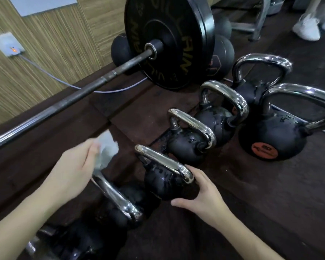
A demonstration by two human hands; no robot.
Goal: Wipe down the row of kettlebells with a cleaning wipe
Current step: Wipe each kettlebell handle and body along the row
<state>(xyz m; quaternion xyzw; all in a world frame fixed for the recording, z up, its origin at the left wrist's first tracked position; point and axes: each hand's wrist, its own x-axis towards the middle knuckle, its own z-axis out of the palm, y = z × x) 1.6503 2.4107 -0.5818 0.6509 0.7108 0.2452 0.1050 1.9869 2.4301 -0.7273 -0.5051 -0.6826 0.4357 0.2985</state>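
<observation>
Stretching across the dark floor (251,194), a long barbell (79,94) is lying diagonally, its big black weight plate (169,40) standing on edge near the wood-panelled wall (51,44). Two round black balls (222,53) are sitting behind the plate. Running from far right toward the camera, a row of black kettlebells with chrome handles is standing on the floor: the largest kettlebell (274,136), showing an orange disc on its side, is standing just beside a second large one (251,91), then a medium kettlebell (216,121), a smaller kettlebell (186,145), the gripped kettlebell (163,179), and the nearest kettlebell (120,203); another seems to be sitting at the bottom edge, though blur is making that hard to confirm. Several bells are glistening with wet patches.

The right hand (201,192) is cupping the side of the gripped kettlebell, fingers curled against its body below the handle. The left hand (73,169) is closing around a crumpled white cleaning wipe (107,149), holding it above the handle of the nearest kettlebell; motion blur is keeping me from telling whether the wipe is touching the chrome. A thin pale cable (105,91) is trailing from a wall socket (9,45) along the floor. White shoes (308,29) are showing at the top right corner.
</observation>
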